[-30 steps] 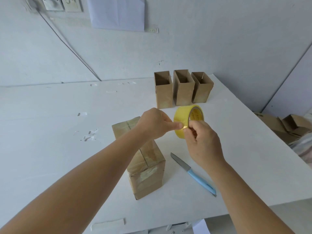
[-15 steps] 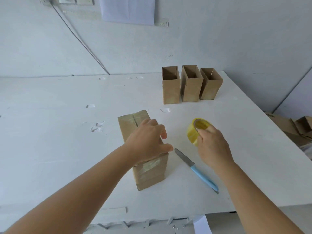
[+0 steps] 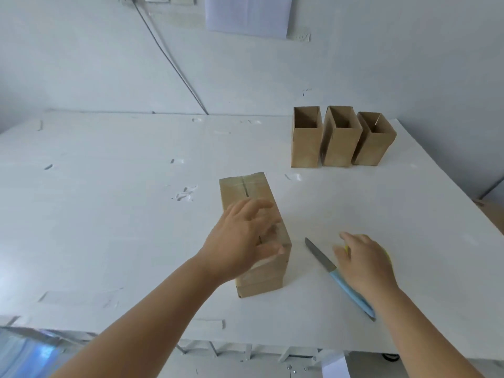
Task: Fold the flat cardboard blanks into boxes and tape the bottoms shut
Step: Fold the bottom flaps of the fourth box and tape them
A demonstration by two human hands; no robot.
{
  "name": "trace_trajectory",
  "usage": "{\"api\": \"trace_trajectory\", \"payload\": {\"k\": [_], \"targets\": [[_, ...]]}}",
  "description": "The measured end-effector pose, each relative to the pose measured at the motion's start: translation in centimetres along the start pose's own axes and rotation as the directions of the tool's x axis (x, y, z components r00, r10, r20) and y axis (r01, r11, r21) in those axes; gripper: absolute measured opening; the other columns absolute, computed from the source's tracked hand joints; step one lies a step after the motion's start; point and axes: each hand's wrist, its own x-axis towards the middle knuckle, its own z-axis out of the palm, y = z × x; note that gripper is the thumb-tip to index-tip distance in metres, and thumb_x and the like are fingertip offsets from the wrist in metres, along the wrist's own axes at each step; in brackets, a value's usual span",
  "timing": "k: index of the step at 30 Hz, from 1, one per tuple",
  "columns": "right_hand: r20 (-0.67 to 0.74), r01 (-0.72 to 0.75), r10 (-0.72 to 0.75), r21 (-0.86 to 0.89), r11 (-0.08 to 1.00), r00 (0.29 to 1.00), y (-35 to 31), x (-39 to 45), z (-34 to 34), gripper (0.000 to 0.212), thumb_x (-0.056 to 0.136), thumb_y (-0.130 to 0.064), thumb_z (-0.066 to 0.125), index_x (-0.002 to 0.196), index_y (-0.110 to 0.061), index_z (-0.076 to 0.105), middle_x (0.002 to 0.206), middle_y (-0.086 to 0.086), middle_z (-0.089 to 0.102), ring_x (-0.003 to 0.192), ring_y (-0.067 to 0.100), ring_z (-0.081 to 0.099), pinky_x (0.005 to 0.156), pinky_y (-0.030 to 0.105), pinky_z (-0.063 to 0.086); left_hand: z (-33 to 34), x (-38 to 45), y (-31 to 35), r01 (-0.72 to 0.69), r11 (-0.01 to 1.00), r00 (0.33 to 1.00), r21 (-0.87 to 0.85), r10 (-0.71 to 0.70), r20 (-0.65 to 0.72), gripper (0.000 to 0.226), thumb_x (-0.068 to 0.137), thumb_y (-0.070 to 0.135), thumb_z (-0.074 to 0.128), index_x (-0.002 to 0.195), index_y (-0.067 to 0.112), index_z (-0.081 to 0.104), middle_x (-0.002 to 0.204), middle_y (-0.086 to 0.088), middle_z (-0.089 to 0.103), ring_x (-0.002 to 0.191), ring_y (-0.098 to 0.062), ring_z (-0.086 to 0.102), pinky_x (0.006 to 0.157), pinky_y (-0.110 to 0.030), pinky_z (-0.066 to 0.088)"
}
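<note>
**Hands work a taped carton on a white table**

While the left hand (image 3: 244,241) lies spread on top of a cardboard box (image 3: 257,279), its fingers loosely extended and the thumb reaching toward the near right corner, the carton lies on its long side near the middle of the white table (image 3: 109,214). Clear tape runs along the seam of the box's far end and shines on its near end, and a dark slit shows where the upper flaps meet.

Just right of the box, apart from it, a knife (image 3: 336,276) lies on the tabletop, grey blade pointing away from the person, light-blue handle passing under the right wrist.

The right hand (image 3: 364,261) rests palm down over a yellow tape roll (image 3: 388,257), of which only slivers show at the fingers and past the knuckles; the fingers curve down over it, though whether they actually grip it cannot be told.

At the far right of the table, three finished boxes (image 3: 338,143) stand upright in a row, open tops up, sides touching or nearly so.
</note>
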Motion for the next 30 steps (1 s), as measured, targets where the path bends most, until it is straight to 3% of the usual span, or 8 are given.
{"api": "trace_trajectory", "payload": {"k": [3,6,11,17,21,23,27,30], "targets": [[0.039,0.093,-0.124,0.459,0.884,0.992,-5.7,-0.6,-1.0,0.051,0.094,-0.04,0.048,0.141,-0.019,0.042,0.136,-0.007,0.049,0.121,0.012,0.049,0.1,0.031,0.038,0.4,-0.7,-0.2,0.159,0.986,0.984,0.041,-0.155,-0.092,0.053,0.078,0.061,0.061,0.121,0.031,0.062,0.135,0.004,0.043,0.13,-0.018,0.028,0.108,-0.027,0.018],[0.108,0.154,-0.275,0.61,0.777,0.955,-10.1,-1.6,-0.5,0.056,0.094,-0.048,0.041,0.146,-0.028,0.03,0.14,-0.015,0.043,0.127,0.006,0.045,0.104,0.029,0.035,0.6,-1.0,-0.6,0.199,0.975,0.979,-0.098,-0.203,-0.027,0.056,0.081,0.055,0.061,0.131,0.03,0.056,0.138,0.002,0.039,0.133,-0.019,0.027,0.113,-0.032,0.018],[0.149,0.079,-0.252,0.697,0.713,0.956,-11.3,-2.2,1.4,0.052,0.1,-0.042,0.03,0.149,-0.039,0.014,0.15,-0.016,0.033,0.128,-0.008,0.032,0.096,0.01,0.023,1.1,-2.6,-2.4,0.177,0.924,0.981,-0.34,-0.195,-0.02,0.072,0.081,0.05,0.057,0.14,0.012,0.045,0.154,-0.002,0.022,0.147,-0.014,0.008,0.113,-0.013,0.007],[0.141,0.055,-0.273,0.796,0.603,0.952,-11.1,-2.4,2.3,0.047,0.102,-0.039,0.02,0.148,-0.039,0.014,0.142,-0.03,0.019,0.117,-0.031,0.017,0.089,-0.01,0.014,2.2,-4.4,-2.7,0.281,0.747,0.952,-0.603,-0.297,0.076,0.084,0.089,0.044,0.044,0.15,0.017,-0.006,0.156,0.01,-0.019,0.138,0.011,-0.018,0.107,-0.003,-0.001],[0.162,0.012,-0.27,0.838,0.545,0.949,-11.4,-2.6,2.7,0.047,0.101,-0.039,0.018,0.148,-0.038,0.013,0.14,-0.032,0.018,0.111,-0.039,0.018,0.086,-0.012,0.015,1.9,-4.5,-2.1,0.303,0.575,0.941,-0.76,-0.309,0.141,0.064,0.095,0.04,0.036,0.135,0.041,-0.014,0.143,0.042,0.005,0.132,0.024,0.01,0.106,-0.004,0.02],[0.166,0.002,-0.259,0.839,0.544,0.952,-11.4,-2.5,2.8,0.048,0.102,-0.038,0.018,0.149,-0.035,0.013,0.139,-0.031,0.019,0.119,-0.029,0.019,0.085,-0.012,0.015,1.7,-4.6,-1.9,0.325,0.516,0.929,-0.793,-0.329,0.168,0.058,0.097,0.039,0.032,0.135,0.043,-0.012,0.142,0.04,0.016,0.129,0.024,0.021,0.1,-0.002,0.027],[0.168,0.021,-0.262,0.805,0.594,0.95,-11.6,-2.6,3.0,0.051,0.102,-0.037,0.018,0.151,-0.03,0.009,0.139,-0.029,0.017,0.125,-0.017,0.017,0.086,-0.011,0.013,1.4,-4.5,-2.3,0.392,0.534,0.91,-0.749,-0.341,0.234,0.063,0.101,0.038,0.026,0.148,0.026,-0.013,0.149,0.028,0.013,0.132,0.021,0.015,0.102,0.0,0.02],[0.195,0.005,-0.27,0.801,0.598,0.943,-11.5,-2.7,2.8,0.051,0.102,-0.04,0.019,0.151,-0.03,0.01,0.141,-0.028,0.019,0.125,-0.017,0.018,0.097,-0.002,0.013,0.9,-4.8,-3.0,0.45,0.575,0.89,-0.683,-0.346,0.296,0.065,0.101,0.041,0.024,0.149,0.019,-0.014,0.143,0.033,0.011,0.121,0.03,0.013,0.089,0.01,0.015]]}}
